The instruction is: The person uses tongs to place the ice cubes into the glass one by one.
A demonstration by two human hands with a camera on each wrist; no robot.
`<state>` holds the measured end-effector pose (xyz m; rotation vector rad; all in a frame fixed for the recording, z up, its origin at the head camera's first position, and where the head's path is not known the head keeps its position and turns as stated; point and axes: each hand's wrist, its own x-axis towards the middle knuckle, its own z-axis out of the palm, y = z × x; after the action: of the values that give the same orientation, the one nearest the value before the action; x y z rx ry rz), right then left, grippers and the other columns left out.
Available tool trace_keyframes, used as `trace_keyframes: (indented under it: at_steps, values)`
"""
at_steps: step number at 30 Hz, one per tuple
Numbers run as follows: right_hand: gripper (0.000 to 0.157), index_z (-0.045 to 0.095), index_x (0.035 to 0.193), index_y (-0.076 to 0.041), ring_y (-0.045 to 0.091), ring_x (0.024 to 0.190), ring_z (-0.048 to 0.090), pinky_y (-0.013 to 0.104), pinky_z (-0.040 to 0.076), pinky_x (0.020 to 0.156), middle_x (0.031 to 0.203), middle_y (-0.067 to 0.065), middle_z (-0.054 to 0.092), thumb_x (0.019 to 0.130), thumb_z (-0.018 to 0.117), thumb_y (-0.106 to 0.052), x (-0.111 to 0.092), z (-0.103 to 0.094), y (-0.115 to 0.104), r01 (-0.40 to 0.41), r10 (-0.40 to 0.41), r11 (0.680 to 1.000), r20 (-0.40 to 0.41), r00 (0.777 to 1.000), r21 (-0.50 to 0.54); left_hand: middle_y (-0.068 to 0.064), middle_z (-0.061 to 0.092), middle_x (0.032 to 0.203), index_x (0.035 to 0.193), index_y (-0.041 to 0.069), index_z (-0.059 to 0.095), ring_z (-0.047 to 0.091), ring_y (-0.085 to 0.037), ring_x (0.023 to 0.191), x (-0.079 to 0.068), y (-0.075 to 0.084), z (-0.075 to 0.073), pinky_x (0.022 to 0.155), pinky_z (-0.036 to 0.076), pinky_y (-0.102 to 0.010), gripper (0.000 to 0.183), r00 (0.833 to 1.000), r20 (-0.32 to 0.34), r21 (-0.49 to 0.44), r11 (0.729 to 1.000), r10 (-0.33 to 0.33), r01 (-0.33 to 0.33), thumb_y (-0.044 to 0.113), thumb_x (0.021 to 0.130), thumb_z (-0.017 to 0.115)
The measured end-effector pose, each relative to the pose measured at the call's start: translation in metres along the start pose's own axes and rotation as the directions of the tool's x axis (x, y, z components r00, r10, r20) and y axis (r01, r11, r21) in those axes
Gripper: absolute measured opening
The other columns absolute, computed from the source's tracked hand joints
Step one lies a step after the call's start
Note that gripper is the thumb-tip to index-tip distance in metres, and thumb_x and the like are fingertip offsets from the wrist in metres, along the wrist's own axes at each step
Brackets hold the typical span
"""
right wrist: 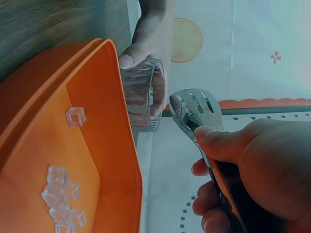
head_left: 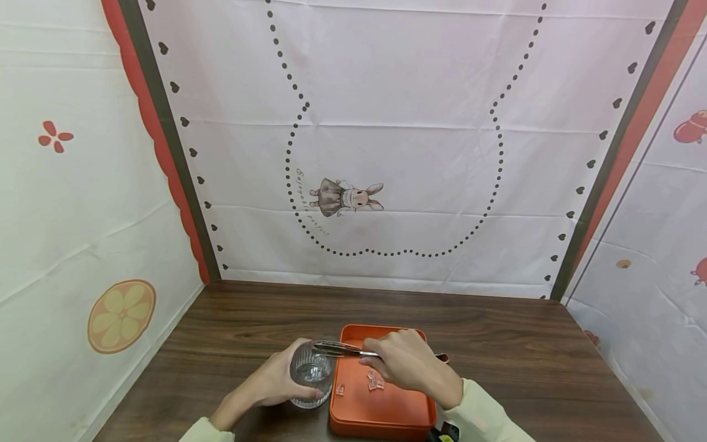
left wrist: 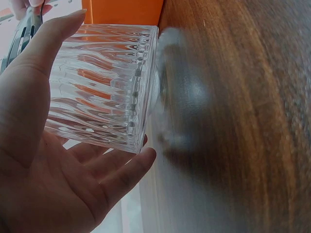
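Observation:
My left hand (head_left: 273, 377) holds a clear ribbed glass (head_left: 309, 376) upright at the left side of an orange tray (head_left: 381, 405). Thumb and fingers wrap round the glass from either side. My right hand (head_left: 405, 361) grips metal tongs (head_left: 338, 348) above the tray, and their slotted heads point left over the glass's mouth. In the right wrist view the tong heads (right wrist: 197, 109) sit close together near the rim; whether they pinch anything I cannot tell. Several clear cubes (right wrist: 58, 194) lie clustered on the tray floor, with a single cube (right wrist: 76, 116) apart near the tray's side.
Everything stands on a dark wooden table (head_left: 248, 325). Printed white cloth (head_left: 397, 184) closes off the back and both sides. A small black object with a yellow mark (head_left: 444, 433) is at the tray's front right corner, partly under my right sleeve (head_left: 486, 414).

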<state>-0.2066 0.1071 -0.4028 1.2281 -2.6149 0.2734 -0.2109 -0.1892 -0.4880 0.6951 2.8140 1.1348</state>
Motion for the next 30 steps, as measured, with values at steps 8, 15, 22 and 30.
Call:
trace_keyframes:
  at_steps: [8, 15, 22, 30]
  values:
    - [0.025, 0.054, 0.078, -0.022, -0.001, 0.041, 0.026, 0.018, 0.018, 0.043, 0.051, -0.016, 0.031, 0.096, 0.064, -0.036, 0.0004, 0.0027, -0.0001, 0.011, -0.012, 1.000, -0.024, 1.000, -0.025, 0.000, 0.067, 0.106, 0.138, 0.012, 0.044, 0.063, -0.017, 0.094, 0.0011, 0.0021, -0.0007, 0.080, 0.050, -0.035, 0.094, 1.000, 0.012, 0.002, 1.000, -0.011, 0.011, 0.050, 0.066, 0.089]
    - [0.023, 0.057, 0.080, -0.022, -0.002, 0.042, 0.027, 0.017, 0.020, 0.043, 0.052, -0.015, 0.034, 0.095, 0.065, -0.038, 0.0003, 0.0025, -0.0009, 0.018, -0.018, 1.000, -0.034, 0.999, -0.016, 0.000, 0.067, 0.106, 0.136, 0.014, 0.046, 0.063, -0.016, 0.094, 0.0011, 0.0027, -0.0010, 0.080, 0.050, -0.034, 0.092, 1.000, -0.003, 0.016, 1.000, 0.005, -0.005, 0.051, 0.065, 0.089]
    - [0.021, 0.062, 0.088, -0.022, -0.002, 0.044, 0.031, 0.018, 0.023, 0.043, 0.054, -0.015, 0.042, 0.095, 0.063, -0.042, 0.0001, 0.0020, -0.0025, -0.001, 0.001, 1.000, -0.001, 1.000, 0.002, 0.002, 0.067, 0.110, 0.135, 0.016, 0.046, 0.063, -0.014, 0.096, 0.0002, 0.0027, -0.0006, 0.081, 0.050, -0.033, 0.090, 1.000, -0.006, 0.014, 1.000, 0.015, -0.015, 0.052, 0.065, 0.089]
    - [0.022, 0.064, 0.093, -0.021, -0.002, 0.043, 0.030, 0.018, 0.023, 0.043, 0.054, -0.015, 0.041, 0.095, 0.064, -0.042, -0.0021, 0.0012, 0.0000, -0.013, 0.014, 1.000, -0.006, 1.000, 0.006, 0.001, 0.068, 0.109, 0.136, 0.016, 0.046, 0.063, -0.015, 0.097, 0.0003, 0.0034, -0.0015, 0.081, 0.050, -0.033, 0.089, 1.000, 0.000, -0.002, 1.000, 0.015, -0.015, 0.050, 0.065, 0.089]
